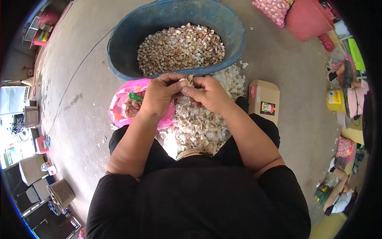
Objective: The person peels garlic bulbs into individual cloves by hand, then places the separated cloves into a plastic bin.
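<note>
My left hand (161,92) and my right hand (209,95) meet in front of me, fingertips pinched together. Between them is a piece of garlic (190,79) with papery skin; whether it is a whole bulb or part of one is hard to tell. Just beyond the hands, a large blue oval tub (115,51) holds a heap of loose garlic cloves (183,47). Below them, between my knees, lies a pile of dry garlic skins (199,123). Beside my left wrist sits a pink plastic bag (117,105) with brownish contents and something green on top.
A cardboard box (264,99) stands by my right knee. At the far right are a red tub (306,20), a net sack of garlic (274,10), a yellow bucket (335,100) and other seated people. Crates (61,192) line the left side.
</note>
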Tool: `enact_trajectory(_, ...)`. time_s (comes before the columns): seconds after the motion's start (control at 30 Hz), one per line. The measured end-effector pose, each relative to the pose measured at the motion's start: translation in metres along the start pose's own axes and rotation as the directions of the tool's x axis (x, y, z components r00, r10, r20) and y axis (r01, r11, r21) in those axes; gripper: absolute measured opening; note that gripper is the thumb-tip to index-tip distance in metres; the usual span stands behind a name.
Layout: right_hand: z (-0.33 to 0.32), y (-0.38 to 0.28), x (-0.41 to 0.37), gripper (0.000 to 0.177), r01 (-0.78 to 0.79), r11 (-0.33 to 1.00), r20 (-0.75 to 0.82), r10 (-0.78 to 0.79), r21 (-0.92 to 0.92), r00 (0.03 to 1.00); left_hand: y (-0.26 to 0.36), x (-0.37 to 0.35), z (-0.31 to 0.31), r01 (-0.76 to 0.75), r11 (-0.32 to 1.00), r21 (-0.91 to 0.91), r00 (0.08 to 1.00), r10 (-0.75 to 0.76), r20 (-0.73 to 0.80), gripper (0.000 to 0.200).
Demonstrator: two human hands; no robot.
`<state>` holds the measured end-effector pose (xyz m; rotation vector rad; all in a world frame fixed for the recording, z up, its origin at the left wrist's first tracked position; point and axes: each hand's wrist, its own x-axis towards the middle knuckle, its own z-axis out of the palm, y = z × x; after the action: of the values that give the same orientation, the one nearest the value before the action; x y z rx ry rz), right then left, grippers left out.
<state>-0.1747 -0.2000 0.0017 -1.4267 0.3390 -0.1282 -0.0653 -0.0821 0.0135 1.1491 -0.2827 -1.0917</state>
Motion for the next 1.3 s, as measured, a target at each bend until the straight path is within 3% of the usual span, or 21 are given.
enact_trajectory(0.13,0.001,-0.002,-0.004,0.019,-0.064,0.998,0.074,0.061,0.031,0.995,-0.011,0.001,-0.017,0.043,0.962,-0.269,0.992,-0.009,0.126,0.017)
enact_trajectory(0.23,-0.001,-0.001,-0.004,0.016,-0.075,0.995,0.134,0.066,0.059,0.989,-0.012,0.002,-0.021,0.035,0.960,-0.276,0.984,0.014,0.176,0.018)
enact_trajectory(0.33,-0.001,-0.006,-0.004,0.015,-0.087,0.996,0.167,0.080,0.029,0.983,-0.001,0.006,-0.023,0.169,0.956,-0.241,0.970,-0.118,0.214,0.023)
enact_trajectory(0.37,-0.002,-0.007,-0.003,0.014,-0.074,0.997,0.168,0.076,-0.013,0.983,0.000,0.006,-0.024,0.173,0.962,-0.213,0.964,-0.121,0.238,0.031)
enact_trajectory(0.5,-0.006,0.001,0.000,0.013,0.060,0.977,0.225,-0.013,-0.205,0.974,0.002,0.007,-0.023,0.008,0.964,0.265,0.947,-0.092,0.308,0.041)
enact_trajectory(0.63,-0.008,-0.007,0.000,0.015,-0.147,0.988,0.183,0.154,-0.051,0.971,0.004,0.008,-0.027,0.104,0.994,0.018,0.970,-0.105,0.220,0.044)
enact_trajectory(0.73,-0.008,-0.007,-0.001,0.017,-0.168,0.984,0.187,0.176,-0.062,0.966,0.010,0.007,-0.023,0.019,0.974,0.225,0.956,-0.084,0.282,0.038)
enact_trajectory(0.77,-0.005,-0.009,-0.001,0.018,-0.180,0.982,0.186,0.189,-0.065,0.964,0.001,0.011,-0.027,-0.072,0.937,0.343,0.953,-0.038,0.301,0.028)
enact_trajectory(0.87,-0.006,-0.006,0.000,0.021,-0.140,0.976,0.141,0.164,-0.165,0.976,-0.006,0.012,-0.024,-0.117,0.944,0.309,0.974,0.049,0.219,0.020)
enact_trajectory(0.97,-0.010,0.000,-0.001,0.024,-0.004,0.953,0.152,0.052,-0.302,0.987,-0.012,0.012,-0.019,0.022,0.997,0.076,0.999,-0.024,0.027,0.015)
enact_trajectory(1.07,-0.014,0.003,-0.001,0.024,0.112,0.886,0.308,0.036,-0.450,0.951,-0.010,0.019,-0.034,0.105,0.989,-0.102,0.991,-0.112,-0.068,0.013)
enact_trajectory(1.1,-0.016,0.005,-0.001,0.023,0.145,0.854,0.370,0.058,-0.499,0.927,-0.004,0.020,-0.034,0.128,0.991,-0.040,0.989,-0.131,-0.062,0.015)
enact_trajectory(1.2,-0.010,0.018,-0.003,0.030,0.246,0.761,0.211,-0.145,-0.600,0.967,0.016,0.057,-0.039,-0.164,0.936,0.313,0.980,0.190,-0.056,0.022)
enact_trajectory(1.23,-0.009,0.016,-0.002,0.032,-0.014,0.918,0.062,0.042,-0.397,0.997,0.022,0.078,-0.047,-0.334,0.713,0.617,0.872,0.482,-0.084,0.028)
enact_trajectory(1.27,-0.010,0.009,0.005,0.034,-0.259,0.956,-0.036,0.257,-0.136,0.966,0.026,0.093,-0.051,-0.388,0.368,0.845,0.687,0.727,-0.001,0.034)
enact_trajectory(1.3,-0.014,0.005,0.010,0.037,-0.457,0.877,-0.071,0.470,0.150,0.880,0.032,0.093,-0.045,-0.368,0.368,0.854,0.752,0.658,0.041,0.036)
